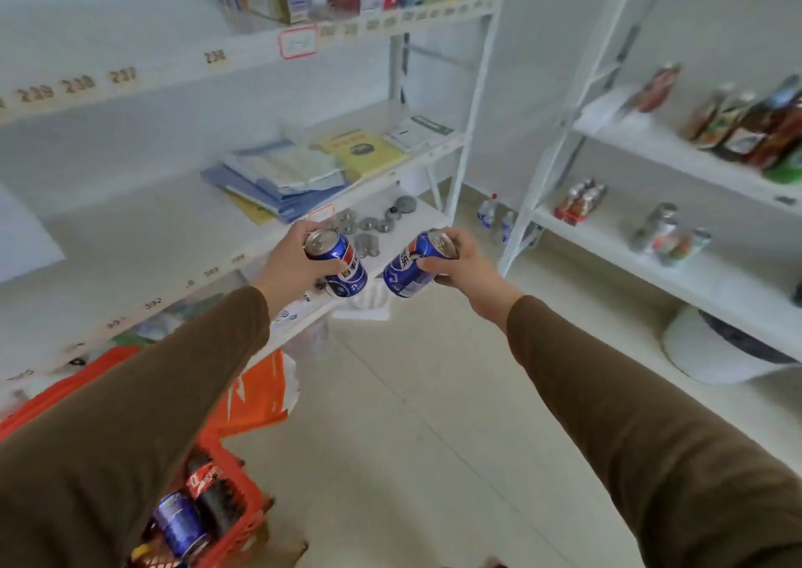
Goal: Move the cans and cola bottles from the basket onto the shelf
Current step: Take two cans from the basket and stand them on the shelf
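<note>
Head view: each hand's got 1 blue cola can. The left hand (291, 263) has its fingers wrapped round the left can (336, 263), the right hand (466, 266) grips the right can (414, 263), both held tilted in the air between the 2 white shelves (651, 259). Down at the bottom left, the orange basket (243, 507) holds another blue can (180, 524) and a dark cola bottle (215, 491).

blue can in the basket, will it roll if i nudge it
Probably: the blue can lies on its side in the orange basket, so its round wall could roll. The cola bottle lying against it may stop it. It looks rigid, likely easy to grip.
</note>
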Action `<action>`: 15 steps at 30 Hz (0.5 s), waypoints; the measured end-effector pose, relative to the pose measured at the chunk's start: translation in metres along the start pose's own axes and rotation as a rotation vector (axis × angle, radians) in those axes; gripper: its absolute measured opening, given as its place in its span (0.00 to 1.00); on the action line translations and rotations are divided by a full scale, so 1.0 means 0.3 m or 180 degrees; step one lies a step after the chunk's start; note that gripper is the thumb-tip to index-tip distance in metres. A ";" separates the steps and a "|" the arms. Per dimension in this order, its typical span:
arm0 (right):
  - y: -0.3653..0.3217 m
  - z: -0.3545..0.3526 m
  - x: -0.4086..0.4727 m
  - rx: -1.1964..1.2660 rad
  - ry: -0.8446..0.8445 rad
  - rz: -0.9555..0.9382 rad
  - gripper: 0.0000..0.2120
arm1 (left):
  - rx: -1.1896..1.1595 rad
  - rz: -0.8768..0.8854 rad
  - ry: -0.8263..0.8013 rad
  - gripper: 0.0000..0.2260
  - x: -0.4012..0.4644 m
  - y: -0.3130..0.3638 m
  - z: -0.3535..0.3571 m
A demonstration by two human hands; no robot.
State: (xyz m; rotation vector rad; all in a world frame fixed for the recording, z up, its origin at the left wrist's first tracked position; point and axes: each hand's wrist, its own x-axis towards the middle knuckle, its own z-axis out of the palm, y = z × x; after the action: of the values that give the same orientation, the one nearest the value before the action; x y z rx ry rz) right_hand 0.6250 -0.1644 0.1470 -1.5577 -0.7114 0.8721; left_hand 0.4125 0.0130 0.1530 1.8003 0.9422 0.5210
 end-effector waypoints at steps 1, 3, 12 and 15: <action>-0.001 -0.102 -0.030 0.0048 0.0068 -0.0015 0.23 | -0.0005 0.0082 -0.0153 0.29 0.022 0.050 0.091; -0.002 -0.304 -0.090 0.0085 0.0196 -0.0022 0.25 | 0.0031 0.0266 -0.0436 0.27 0.050 0.156 0.278; 0.019 -1.188 -0.352 -0.0535 0.0937 -0.0057 0.25 | 0.0158 0.0885 -0.1540 0.27 0.131 0.637 1.152; 0.034 -1.419 -0.410 -0.0803 0.1140 -0.0022 0.28 | 0.0223 0.1071 -0.1920 0.27 0.157 0.764 1.411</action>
State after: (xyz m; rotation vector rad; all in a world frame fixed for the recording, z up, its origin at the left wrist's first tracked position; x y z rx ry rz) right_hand 0.9168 -0.4960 0.1834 -1.8735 -0.5804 0.4895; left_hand 0.8247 -0.2383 0.1846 2.0224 0.2478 0.1229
